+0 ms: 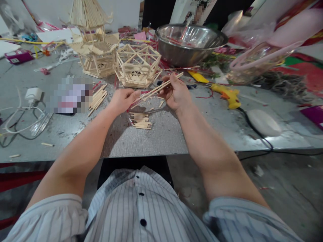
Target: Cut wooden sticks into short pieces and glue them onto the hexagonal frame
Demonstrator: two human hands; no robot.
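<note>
A few long thin wooden sticks (157, 89) slant between my hands above the table. My left hand (123, 99) is closed on their lower left end. At the upper right end, my right hand (176, 90) pinches them between thumb and fingers. Below them lies a small pile of short cut sticks (141, 121). Left of my left hand is a bundle of longer sticks (98, 99). Just beyond my hands stands an open hexagonal stick frame (138, 65), with a tiered stick pagoda (94, 43) beside it on the left.
A yellow glue gun (227, 95) with a black cord lies on the right, near a white oval object (263, 122). Behind is a steel bowl (190, 45). A phone (72, 98) and a white charger (34, 95) with cable lie left. The table's front edge (141, 155) is close to my body.
</note>
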